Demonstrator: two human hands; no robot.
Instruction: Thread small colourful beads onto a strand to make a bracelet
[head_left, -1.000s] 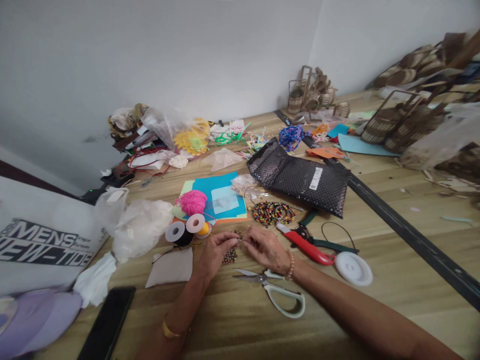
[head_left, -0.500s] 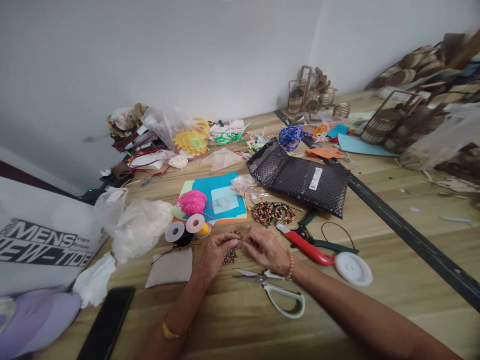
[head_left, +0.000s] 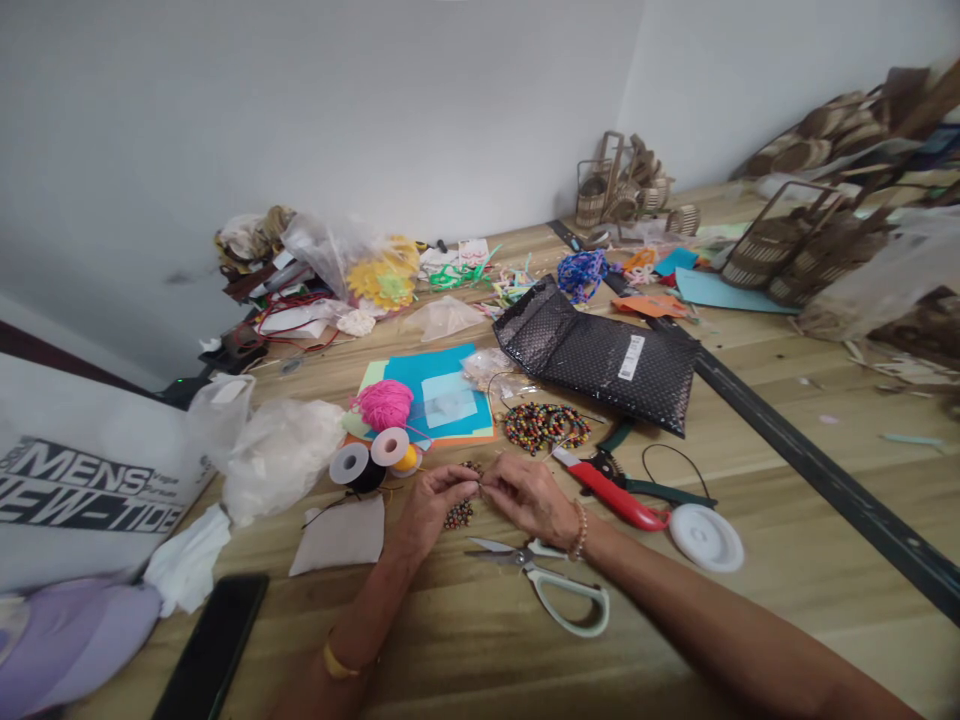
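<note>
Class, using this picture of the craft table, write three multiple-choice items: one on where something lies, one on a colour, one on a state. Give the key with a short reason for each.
1. Where do the white-handled scissors lie?
A. on the black padded envelope
B. on the table just in front of the right hand
C. inside a woven basket

2. What colour is the ball of yarn?
A. pink
B. green
C. black

3. How are the two hands placed?
A. spread far apart, flat on the table
B. both lifted out of view
C. brought together, fingers pinched over a small string of beads

Key:
1 B, the scissors rest on the bare wood by the right hand.
2 A, the yarn beside the blue paper is bright pink.
3 C, the left hand and right hand meet fingertip to fingertip above the small string of beads.
</note>
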